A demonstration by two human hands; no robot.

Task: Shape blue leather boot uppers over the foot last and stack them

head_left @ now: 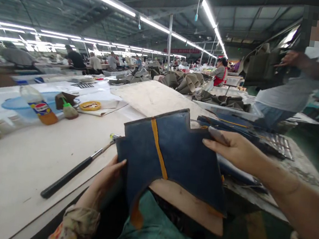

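Note:
Between my two hands a dark blue leather panel (185,150) with a yellow-orange strip (158,143) down its middle is held up over my lap. My left hand (107,179) grips its left edge, thumb on the front face and the other fingers hidden behind. At the upper right corner, my right hand (226,144) pinches the panel between thumb and fingers. A tan layer shows below the panel's curved lower edge. Left of the panel, a hammer (77,171) with a black grip lies on the table, its head close to the panel.
A bottle (42,108) with orange liquid, a blue basin (11,104), a small green-tipped bottle (69,109) and a yellow tape roll (90,105) stand on the table (18,163). More blue panels (235,123) lie at right. A person (293,86) holds dark pieces at far right.

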